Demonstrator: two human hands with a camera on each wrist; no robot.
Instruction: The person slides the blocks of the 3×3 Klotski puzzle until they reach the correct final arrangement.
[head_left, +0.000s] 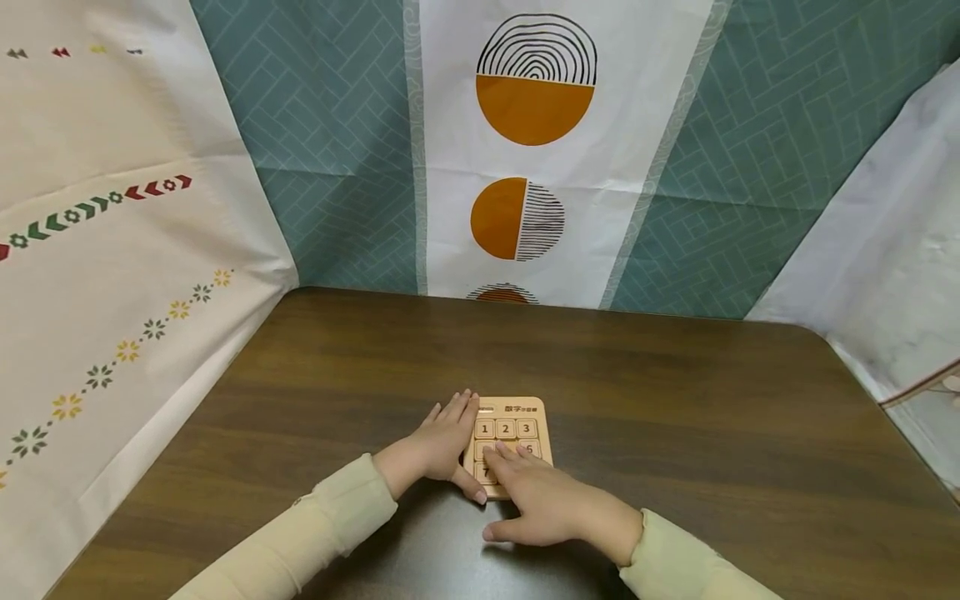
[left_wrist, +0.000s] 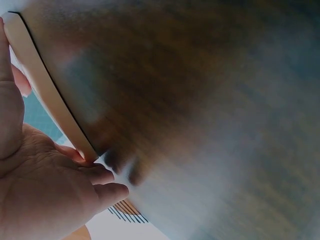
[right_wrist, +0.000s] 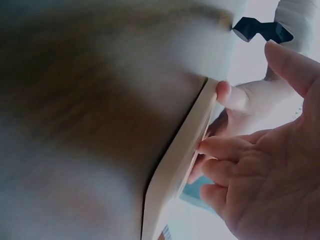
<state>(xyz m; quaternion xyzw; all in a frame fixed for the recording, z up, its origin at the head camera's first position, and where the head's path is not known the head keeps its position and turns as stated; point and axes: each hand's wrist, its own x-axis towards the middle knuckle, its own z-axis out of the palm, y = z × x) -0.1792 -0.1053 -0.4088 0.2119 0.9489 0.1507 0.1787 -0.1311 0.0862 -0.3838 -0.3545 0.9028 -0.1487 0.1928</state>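
One flat wooden number board (head_left: 516, 438), pale in colour, is laid on a dark brown table (head_left: 675, 392), between and partly beneath two bare hands. Dark printed characters are carried along its far edge, and square tiles (head_left: 506, 428) are set below them; 1, 2, 3, 6 and 7 can be read, the others being covered wholly or partly by fingers. Left hand (head_left: 438, 446): placed along the board's left side, its fingers extended toward the far left corner and its thumb set apart at the near left corner, so that the edge is spanned. Right hand (head_left: 546, 500): placed over the near right part of the board, its fingers spread and reaching across the middle row, its thumb held away from the board over the table. In the right wrist view the board is shown edge-on, and one right fingertip appears to be rested on its upper face, though the contact cannot be made out with certainty. Both forearms are covered by pale sleeves (head_left: 315, 525). Behind the table is hung a teal cloth (head_left: 337, 125) with a white panel (head_left: 450, 108) printed with orange and black circles; at left, a white cloth (head_left: 82, 308) patterned with small flowers.
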